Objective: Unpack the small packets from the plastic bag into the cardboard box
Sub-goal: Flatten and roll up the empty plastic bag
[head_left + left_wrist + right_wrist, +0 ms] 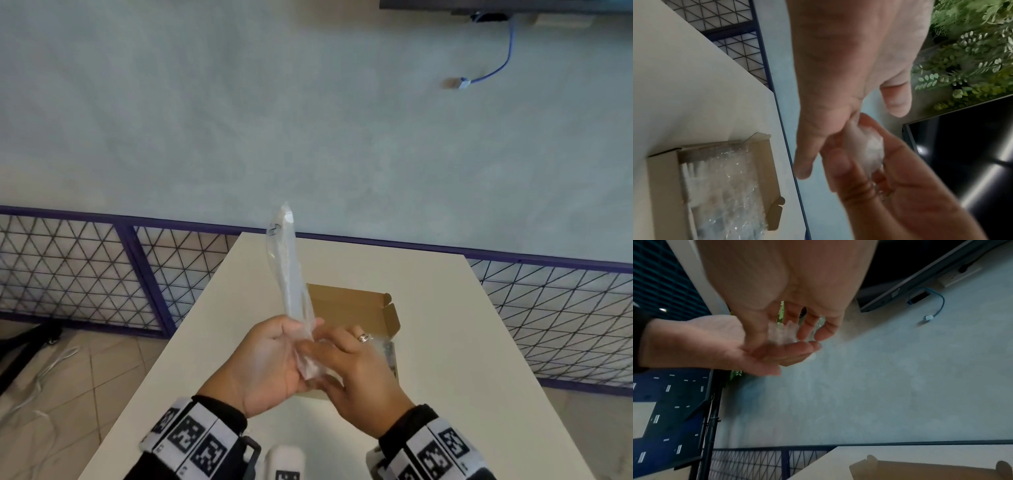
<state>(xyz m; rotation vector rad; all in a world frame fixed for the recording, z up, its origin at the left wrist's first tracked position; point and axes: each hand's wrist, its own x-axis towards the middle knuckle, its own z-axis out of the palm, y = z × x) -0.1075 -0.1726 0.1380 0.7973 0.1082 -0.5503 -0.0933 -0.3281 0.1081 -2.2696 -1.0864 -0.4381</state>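
A clear plastic bag stands up from between both hands above the table. Its lower end is crumpled. My left hand lies palm-up under that crumpled end with its fingers fairly straight and the thumb apart. My right hand, with a ring on it, curls its fingers round the bag's lower end. Behind and under the hands sits the open cardboard box. Several small clear packets lie inside it. Whether any packets are in the bag is hidden.
The white table has its far edge just beyond the box. A purple wire-mesh fence runs behind it. A white device lies at the near edge. A blue cable hangs on the wall.
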